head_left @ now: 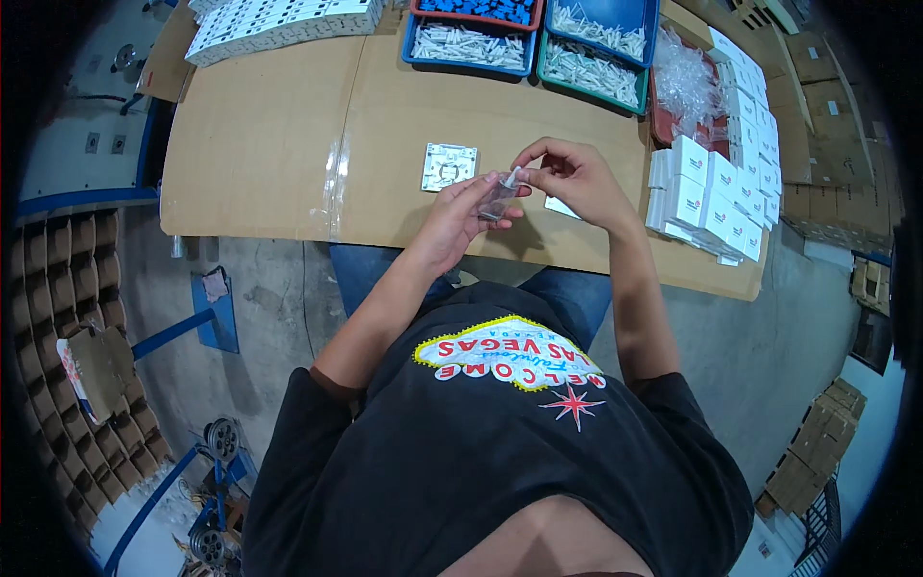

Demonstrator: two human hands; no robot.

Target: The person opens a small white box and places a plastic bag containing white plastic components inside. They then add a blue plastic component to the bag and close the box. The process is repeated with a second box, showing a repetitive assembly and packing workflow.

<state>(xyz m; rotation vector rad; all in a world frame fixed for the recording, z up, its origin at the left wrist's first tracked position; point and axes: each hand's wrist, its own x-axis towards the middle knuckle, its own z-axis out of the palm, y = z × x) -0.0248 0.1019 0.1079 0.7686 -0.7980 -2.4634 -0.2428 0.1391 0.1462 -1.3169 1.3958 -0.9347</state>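
A small clear plastic bag (494, 202) is gripped in the fingers of my left hand (452, 219), above the table's near edge. Something dark lies at the bag's bottom, too small to name. My right hand (585, 185) pinches a small white piece (512, 177) at the mouth of the bag; it resembles the white plugs in the trays. A white square plate (449, 167) with cut-outs lies flat just beyond my left hand. Partly hidden under my right hand is a flat white item (561, 207).
Cardboard covers the table (260, 144). At the back stand a blue tray (468, 50) and a green tray (591, 72) of white plugs, with blue pieces in a red tray (481, 12). Clear bags (687, 82) and stacked white boxes (707, 197) are right; more boxes (284, 29) sit far left.
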